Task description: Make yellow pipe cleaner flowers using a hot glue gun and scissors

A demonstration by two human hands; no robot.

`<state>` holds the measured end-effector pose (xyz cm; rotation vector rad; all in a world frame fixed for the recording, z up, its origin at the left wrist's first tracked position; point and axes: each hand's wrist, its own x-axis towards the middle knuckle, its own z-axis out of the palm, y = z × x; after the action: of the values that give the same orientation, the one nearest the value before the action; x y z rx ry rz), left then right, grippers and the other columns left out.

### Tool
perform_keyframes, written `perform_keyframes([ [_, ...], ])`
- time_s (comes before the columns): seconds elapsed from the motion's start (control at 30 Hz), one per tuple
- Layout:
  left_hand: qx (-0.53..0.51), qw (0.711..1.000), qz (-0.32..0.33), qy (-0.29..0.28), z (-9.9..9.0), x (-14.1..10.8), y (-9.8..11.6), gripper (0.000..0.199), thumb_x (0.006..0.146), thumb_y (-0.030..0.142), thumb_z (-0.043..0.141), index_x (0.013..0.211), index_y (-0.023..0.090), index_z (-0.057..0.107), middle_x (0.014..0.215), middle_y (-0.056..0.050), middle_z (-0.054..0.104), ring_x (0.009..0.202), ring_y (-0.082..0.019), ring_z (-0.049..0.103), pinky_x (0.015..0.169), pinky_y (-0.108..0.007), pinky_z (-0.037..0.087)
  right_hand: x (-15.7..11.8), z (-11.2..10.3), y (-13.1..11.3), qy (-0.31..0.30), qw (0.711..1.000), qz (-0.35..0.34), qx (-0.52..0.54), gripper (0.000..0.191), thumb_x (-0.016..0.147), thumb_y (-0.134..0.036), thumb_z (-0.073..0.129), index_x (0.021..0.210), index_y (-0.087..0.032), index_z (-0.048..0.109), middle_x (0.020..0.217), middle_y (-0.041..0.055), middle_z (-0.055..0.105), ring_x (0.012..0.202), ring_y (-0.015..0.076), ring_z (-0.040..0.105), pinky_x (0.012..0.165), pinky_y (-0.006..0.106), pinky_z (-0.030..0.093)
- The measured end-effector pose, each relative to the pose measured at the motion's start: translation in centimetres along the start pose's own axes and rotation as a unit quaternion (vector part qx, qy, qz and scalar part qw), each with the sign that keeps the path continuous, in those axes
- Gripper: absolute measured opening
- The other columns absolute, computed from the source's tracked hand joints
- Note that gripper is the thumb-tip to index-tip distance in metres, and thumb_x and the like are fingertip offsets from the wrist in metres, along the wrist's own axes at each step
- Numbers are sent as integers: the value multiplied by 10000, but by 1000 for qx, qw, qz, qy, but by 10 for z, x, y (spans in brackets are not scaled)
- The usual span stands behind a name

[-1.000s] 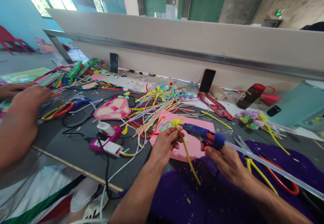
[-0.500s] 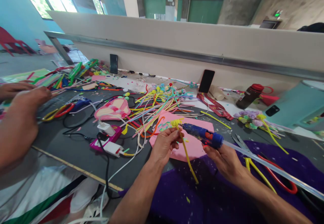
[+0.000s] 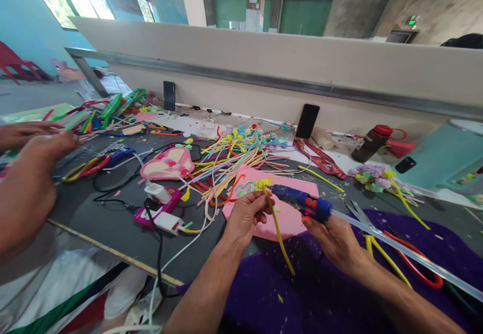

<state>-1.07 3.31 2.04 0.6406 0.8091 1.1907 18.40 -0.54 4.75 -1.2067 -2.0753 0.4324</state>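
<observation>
My left hand (image 3: 247, 217) pinches a yellow pipe cleaner flower (image 3: 261, 183) by the base of its head, and its yellow stem (image 3: 280, 238) hangs down below my fingers. In my right hand (image 3: 335, 238) is a blue hot glue gun (image 3: 302, 200), its nozzle at or very near the flower's head; whether they touch I cannot tell. A long clear glue stick (image 3: 400, 248) runs out of the gun's back end, and a small red light glows on the gun. Beneath both hands lies a pink sheet (image 3: 290, 223) with green scraps on it.
Scissors with red handles (image 3: 417, 258) lie on purple cloth (image 3: 264, 294) at the right. Loose pipe cleaners (image 3: 234, 158) are heaped behind the pink sheet. A magenta power strip (image 3: 175, 198) with cables is to the left. Another person's hand (image 3: 41, 158) works at far left.
Very little differs. My hands, the flower and the glue gun stay almost in the same place; the other person's hand at the left has shifted slightly.
</observation>
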Motion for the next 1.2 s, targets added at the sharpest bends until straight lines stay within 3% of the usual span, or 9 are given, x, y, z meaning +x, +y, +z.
perform_keyframes([
  [0.17, 1, 1000, 6, 1, 1, -1, 1, 232, 619, 276, 718, 780, 125, 646, 655, -26, 637, 479, -67, 533, 379, -151, 346, 0, -1, -1, -12, 1000, 6, 1, 196, 872, -297, 416, 996, -197, 530, 674, 8, 557, 545, 138, 465, 507, 247, 374],
  [0.4, -2, 1000, 9, 5, 0, 0, 2, 236, 601, 283, 731, 747, 119, 646, 637, -17, 625, 458, -55, 514, 371, -151, 345, 1, -2, -4, -26, 1000, 4, -7, 204, 869, -306, 423, 1006, -198, 528, 688, 11, 564, 570, 147, 491, 528, 252, 391],
  [0.67, 12, 1000, 6, 0, -1, -1, 1, 262, 613, 302, 722, 789, 120, 657, 653, -36, 641, 473, -59, 520, 384, -150, 336, -2, -2, 0, 3, 1000, 12, -17, 178, 863, -308, 429, 787, -187, 536, 609, 4, 537, 509, 132, 445, 470, 245, 336],
  [0.9, 23, 1000, 11, 15, 0, -1, 2, 234, 605, 296, 723, 752, 126, 658, 618, -27, 633, 442, -54, 495, 379, -154, 324, 1, -3, -4, -16, 1000, 6, -4, 209, 862, -297, 436, 1011, -192, 538, 681, 10, 566, 557, 140, 478, 517, 245, 375],
  [1.2, 36, 999, 16, 7, -1, -1, 3, 209, 639, 306, 703, 726, 120, 661, 591, -16, 606, 446, -45, 482, 380, -150, 316, -1, -3, -3, -14, 1000, -5, -9, 223, 865, -261, 430, 1067, -206, 510, 646, -10, 547, 510, 130, 445, 488, 240, 357],
])
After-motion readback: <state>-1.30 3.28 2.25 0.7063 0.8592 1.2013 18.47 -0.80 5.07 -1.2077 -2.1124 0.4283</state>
